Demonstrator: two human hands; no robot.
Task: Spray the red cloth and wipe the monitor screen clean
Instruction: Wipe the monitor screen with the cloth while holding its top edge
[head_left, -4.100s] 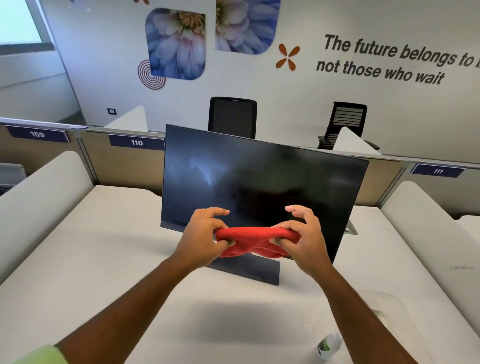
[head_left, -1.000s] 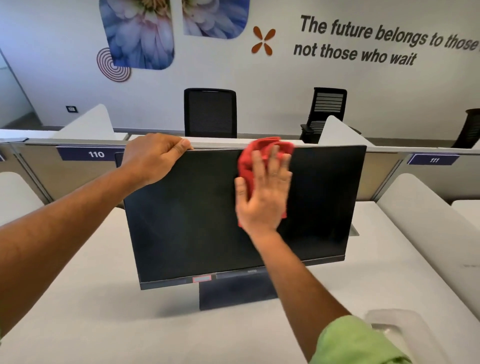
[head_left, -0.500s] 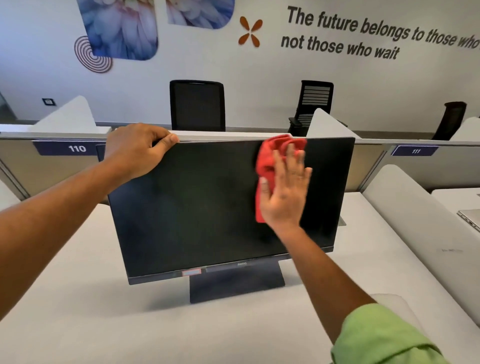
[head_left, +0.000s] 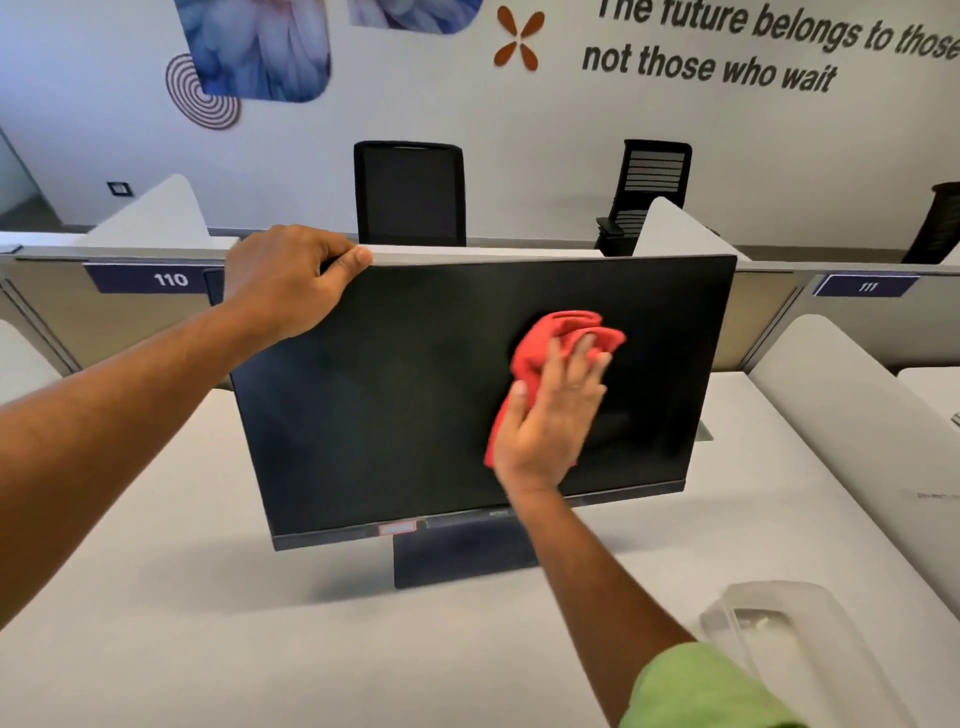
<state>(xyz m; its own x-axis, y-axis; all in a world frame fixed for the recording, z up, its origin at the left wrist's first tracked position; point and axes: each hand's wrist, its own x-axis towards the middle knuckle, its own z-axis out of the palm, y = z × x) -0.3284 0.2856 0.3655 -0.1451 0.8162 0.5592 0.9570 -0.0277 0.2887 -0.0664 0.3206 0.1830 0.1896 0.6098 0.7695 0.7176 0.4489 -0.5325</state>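
Note:
A black monitor stands on the white desk, its dark screen facing me. My left hand grips the monitor's top left corner, fingers curled over the upper edge. My right hand presses the red cloth flat against the right half of the screen, fingers straight and spread. The cloth bunches above my fingertips and shows along the thumb side. The spray bottle is out of view.
The white desk has padded side dividers left and right. A clear plastic tray sits at the near right. Partition panels marked 110 and 111 run behind, with two black chairs beyond.
My right hand has slid the cloth down from the screen's top edge to the middle right of the screen. My left hand keeps its grip on the top corner.

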